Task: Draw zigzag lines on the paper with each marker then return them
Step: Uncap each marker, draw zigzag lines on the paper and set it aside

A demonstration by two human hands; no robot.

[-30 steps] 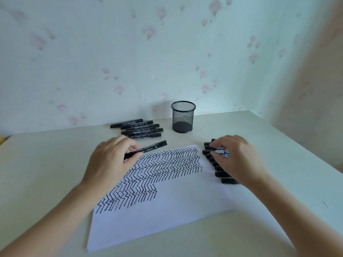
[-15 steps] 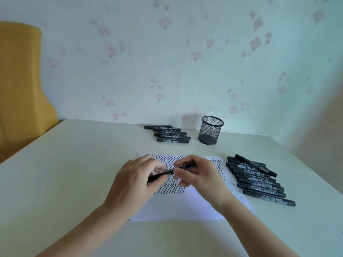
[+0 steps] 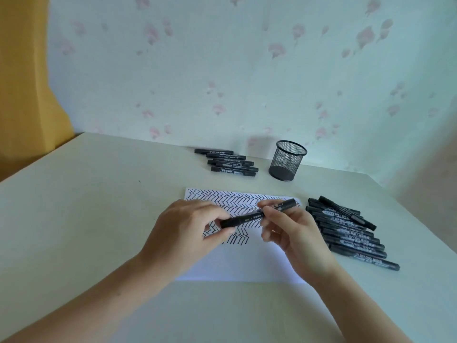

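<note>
Paper [image 3: 237,266] flat on table [image 3: 86,206], centre. Marker [image 3: 257,214] above paper, gripped at left end by left hand [image 3: 188,233] and near right end by right hand [image 3: 294,233]. Row of markers [image 3: 346,233] on table just right of paper, one lying across the far ones. Smaller group of markers [image 3: 230,163] beyond paper. Mesh cup [image 3: 288,163] upright, right of that group, near wall [image 3: 247,70].

free: table left [image 3: 81,206] | blocked right: marker row [image 3: 351,233], probably touching

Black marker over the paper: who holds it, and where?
Both: left hand pinches the black marker at its left end, right hand past mid-barrel.
</note>
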